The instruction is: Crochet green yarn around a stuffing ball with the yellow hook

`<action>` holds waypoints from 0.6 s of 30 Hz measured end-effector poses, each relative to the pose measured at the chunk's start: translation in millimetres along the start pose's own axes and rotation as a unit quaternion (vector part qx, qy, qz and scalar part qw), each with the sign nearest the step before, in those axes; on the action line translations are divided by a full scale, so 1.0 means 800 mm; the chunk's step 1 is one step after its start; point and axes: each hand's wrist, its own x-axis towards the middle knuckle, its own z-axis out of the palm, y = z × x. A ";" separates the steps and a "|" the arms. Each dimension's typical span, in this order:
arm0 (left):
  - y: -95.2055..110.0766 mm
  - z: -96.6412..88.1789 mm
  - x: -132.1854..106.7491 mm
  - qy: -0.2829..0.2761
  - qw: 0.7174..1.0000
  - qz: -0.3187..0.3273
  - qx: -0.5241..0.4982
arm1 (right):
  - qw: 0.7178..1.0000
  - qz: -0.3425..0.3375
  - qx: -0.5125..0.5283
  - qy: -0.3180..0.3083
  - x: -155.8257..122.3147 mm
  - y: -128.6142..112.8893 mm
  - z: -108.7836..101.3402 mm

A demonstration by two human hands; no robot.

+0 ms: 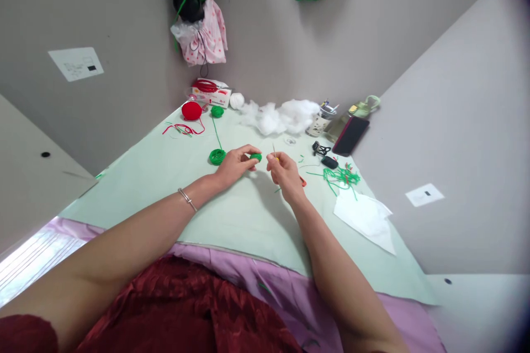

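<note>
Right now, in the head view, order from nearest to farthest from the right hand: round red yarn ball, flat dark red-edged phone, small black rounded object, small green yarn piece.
1. Green yarn piece: left, in the left hand.
2. Black rounded object: right.
3. Dark phone: right, farther back.
4. Red yarn ball: far left.

The head view looks forward and down, seemingly near the table (244, 212).

No word, brand or number can be read. The red and dark print on the white box (223, 98) at the tabletop's (256, 220) far left corner is too small, as are the marks on the cup (317, 124) near its far right corner and the fine lines on the white wall panel (74, 60) beyond the left edge.
</note>
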 end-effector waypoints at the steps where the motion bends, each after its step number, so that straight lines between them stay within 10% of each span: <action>1: 0.001 0.003 -0.002 -0.012 1.000 -0.007 -0.008 | 1.000 -0.004 -0.013 0.010 0.003 0.005 -0.001; 18: 0.012 0.006 -0.002 0.032 0.998 -0.044 -0.031 | 0.998 -0.027 -0.046 -0.030 -0.006 -0.005 -0.005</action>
